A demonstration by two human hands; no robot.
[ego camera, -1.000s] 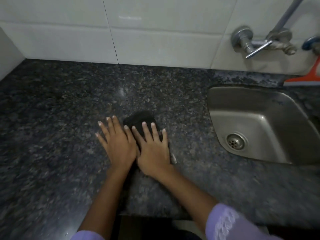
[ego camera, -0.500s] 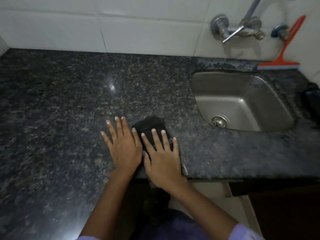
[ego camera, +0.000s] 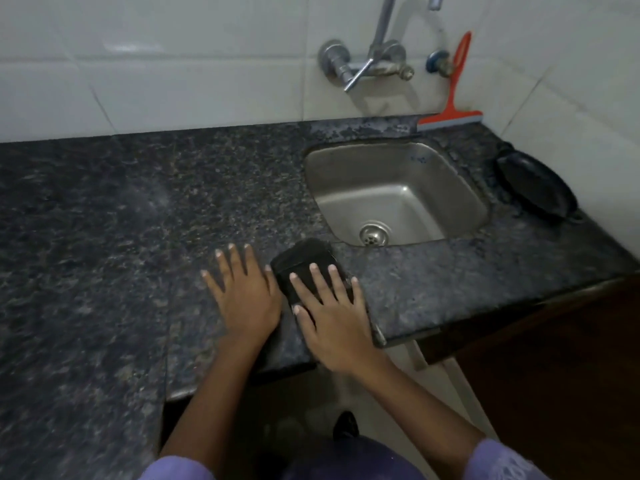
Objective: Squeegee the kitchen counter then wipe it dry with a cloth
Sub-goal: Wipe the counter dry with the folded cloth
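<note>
Both hands are lying flat on the dark speckled counter [ego camera: 104,237], side by side near its front edge. The right hand [ego camera: 336,317] is pressing down on a black cloth [ego camera: 304,259], fingers spread and straight across the cloth's near half, not curled around it. The left hand [ego camera: 244,296] is resting open just beside it, palm down on the bare stone, its edge touching the cloth's left side. The two hands are nearly touching, and neither is closing into a grip.

The cloth is lying folded into a thick pad, its far end sitting just in front of the steel sink [ego camera: 460,188]. The sink basin is holding nothing I can make out, only its round drain strainer [ego camera: 374,233] showing at the bottom. Above it a metal tap [ego camera: 367,64] is sticking out of the white tiled wall [ego camera: 156,71].

The orange squeegee [ego camera: 453,105] is standing at the back behind the sink, blade on the counter and handle leaning up against the tiles, well apart from both hands. To the right of the sink a black shallow pan [ego camera: 535,187] is sitting on the counter; its contents are too dark to judge.
</note>
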